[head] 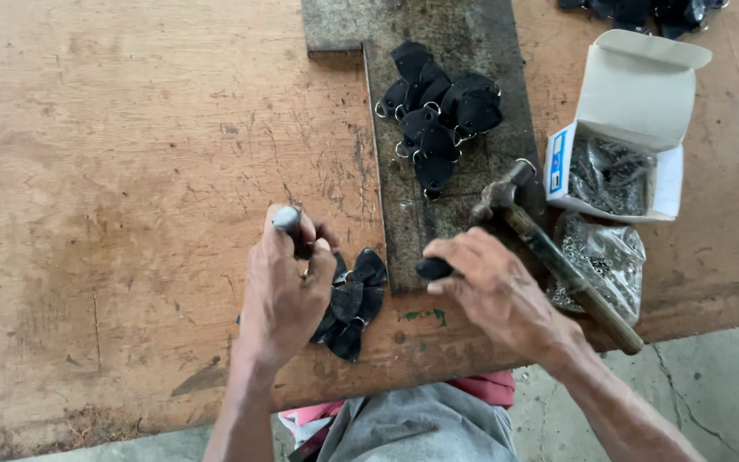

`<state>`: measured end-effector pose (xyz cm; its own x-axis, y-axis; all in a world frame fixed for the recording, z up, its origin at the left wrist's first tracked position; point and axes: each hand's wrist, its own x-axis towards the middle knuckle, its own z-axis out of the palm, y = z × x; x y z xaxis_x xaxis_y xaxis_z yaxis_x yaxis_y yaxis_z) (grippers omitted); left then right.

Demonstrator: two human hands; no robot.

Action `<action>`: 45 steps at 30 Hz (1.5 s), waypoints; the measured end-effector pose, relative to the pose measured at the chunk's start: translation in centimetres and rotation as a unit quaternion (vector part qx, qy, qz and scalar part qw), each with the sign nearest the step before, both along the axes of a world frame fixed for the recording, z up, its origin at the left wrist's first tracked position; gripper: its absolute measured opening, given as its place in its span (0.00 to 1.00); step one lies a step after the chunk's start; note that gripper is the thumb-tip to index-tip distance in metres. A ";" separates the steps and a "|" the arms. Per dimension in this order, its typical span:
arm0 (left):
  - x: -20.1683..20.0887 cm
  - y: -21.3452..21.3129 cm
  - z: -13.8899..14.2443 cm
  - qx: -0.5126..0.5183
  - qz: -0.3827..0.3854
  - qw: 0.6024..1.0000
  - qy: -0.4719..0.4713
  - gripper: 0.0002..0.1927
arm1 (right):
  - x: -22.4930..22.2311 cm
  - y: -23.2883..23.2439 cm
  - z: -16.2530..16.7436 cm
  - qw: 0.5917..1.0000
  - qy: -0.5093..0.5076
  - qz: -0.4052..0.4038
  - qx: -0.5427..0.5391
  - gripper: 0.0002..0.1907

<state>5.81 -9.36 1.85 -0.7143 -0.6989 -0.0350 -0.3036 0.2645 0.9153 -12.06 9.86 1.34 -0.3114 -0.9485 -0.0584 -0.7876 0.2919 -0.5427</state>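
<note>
Scratched wooden table (130,171) with a dark metal plate (464,214) is our setup. Our left hand (284,295) is fisted round a metal punch (288,221) left of the plate, over black leather pieces (352,304). Our right hand (493,291) pinches one black tab (432,269) at the plate's near edge, hammer (549,252) alongside.

The left hand (282,287) wraps the metal punch (287,221) so only its rounded top shows, and it covers part of the small heap of black leather pieces (354,301) beside it. The right hand's (491,291) fingertips hide most of the one dark piece (432,269) they pinch on the dark slab (464,128). Up top, another black pile (643,12) is cut off by the edge, and the small metal bits in the white box (635,94) blur together.
</note>
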 end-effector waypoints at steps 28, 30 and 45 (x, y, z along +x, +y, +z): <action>-4.1 3.1 1.9 0.033 -0.113 0.993 -0.014 0.08 | -7.3 10.8 2.5 0.960 0.162 -0.229 -0.015 0.04; -4.8 3.7 1.4 0.107 -0.114 0.987 -0.049 0.13 | -7.6 12.2 1.8 0.967 0.144 -0.209 0.031 0.05; -7.1 6.2 -0.5 0.221 -0.286 0.928 -0.089 0.22 | -5.9 11.7 -0.1 0.968 0.110 -0.227 0.013 0.07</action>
